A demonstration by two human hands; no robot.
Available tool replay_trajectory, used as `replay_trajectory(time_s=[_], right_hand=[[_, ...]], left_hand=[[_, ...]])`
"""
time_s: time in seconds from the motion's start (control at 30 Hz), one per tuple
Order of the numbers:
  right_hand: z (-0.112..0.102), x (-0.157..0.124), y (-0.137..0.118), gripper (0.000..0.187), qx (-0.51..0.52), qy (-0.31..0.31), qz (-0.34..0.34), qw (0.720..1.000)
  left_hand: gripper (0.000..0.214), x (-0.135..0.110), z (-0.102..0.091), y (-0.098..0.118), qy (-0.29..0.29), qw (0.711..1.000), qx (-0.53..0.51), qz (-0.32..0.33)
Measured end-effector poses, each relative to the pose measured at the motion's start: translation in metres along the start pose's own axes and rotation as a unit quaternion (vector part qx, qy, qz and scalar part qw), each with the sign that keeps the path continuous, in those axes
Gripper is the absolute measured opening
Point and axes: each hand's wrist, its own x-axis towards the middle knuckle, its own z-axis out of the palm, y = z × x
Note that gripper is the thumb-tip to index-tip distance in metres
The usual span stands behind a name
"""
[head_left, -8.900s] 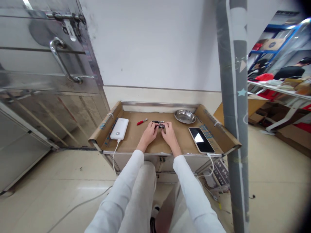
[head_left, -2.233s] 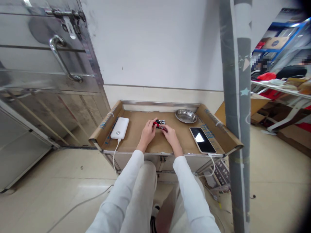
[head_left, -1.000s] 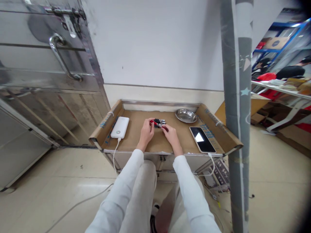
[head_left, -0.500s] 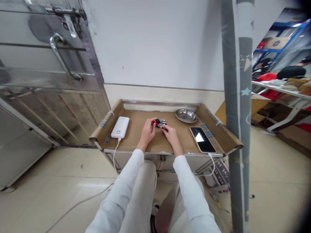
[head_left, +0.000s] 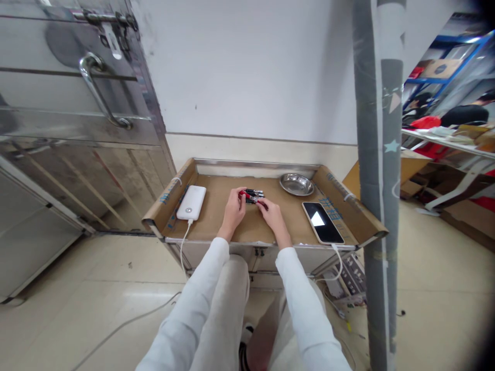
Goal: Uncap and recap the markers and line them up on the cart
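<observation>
Several slim black pens (head_left: 254, 191) with silvery ends lie side by side at the middle of the cardboard-lined cart top (head_left: 216, 226). My left hand (head_left: 233, 210) is closed at their left, its thumb and fingers pinching a red pen (head_left: 246, 195). At the right end of that pen my right hand (head_left: 274, 216) is closed too, fingertips round a dark red part. Whether the red pieces are one pen or a pen and its cap, I cannot tell. My fingers partly hide the pens.
A white power bank (head_left: 192, 202) with a cable lies left. On the right are a phone (head_left: 323, 222) with a cable and a round steel dish (head_left: 296, 184). Raised cardboard sides edge the cart. A wrapped grey pole (head_left: 381, 206) stands at right, a metal door (head_left: 69, 93) at left.
The red pen has shifted slightly left and up, showing more of its length between my hands. Both hands have barely moved, and everything else stays in place.
</observation>
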Motion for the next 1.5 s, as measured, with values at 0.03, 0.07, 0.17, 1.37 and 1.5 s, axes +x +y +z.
replay_trajectory(time_s=[0.03, 0.07, 0.17, 1.37, 1.5], right_hand=[[0.0, 0.0, 0.0, 0.022, 0.001, -0.001, 0.001, 1.0], [-0.001, 0.0, -0.001, 0.023, 0.004, -0.002, 0.001, 1.0], [-0.001, 0.0, -0.002, 0.023, 0.013, -0.004, 0.002, 1.0], [-0.006, -0.002, 0.002, 0.028, -0.092, 0.106, 0.04, 0.989], [-0.004, -0.001, 0.005, 0.029, -0.069, 0.095, 0.017, 0.993]], left_hand=[[0.026, 0.0, 0.0, 0.0, -0.001, 1.0, 0.001, 0.002], [0.026, 0.0, 0.0, 0.0, -0.003, 1.0, 0.002, 0.004], [0.026, 0.0, 0.001, -0.001, -0.006, 1.0, 0.001, 0.003], [0.006, -0.001, 0.003, -0.002, -0.24, 0.965, 0.104, 0.033], [0.006, -0.002, 0.006, -0.008, -0.212, 0.97, 0.115, 0.007]])
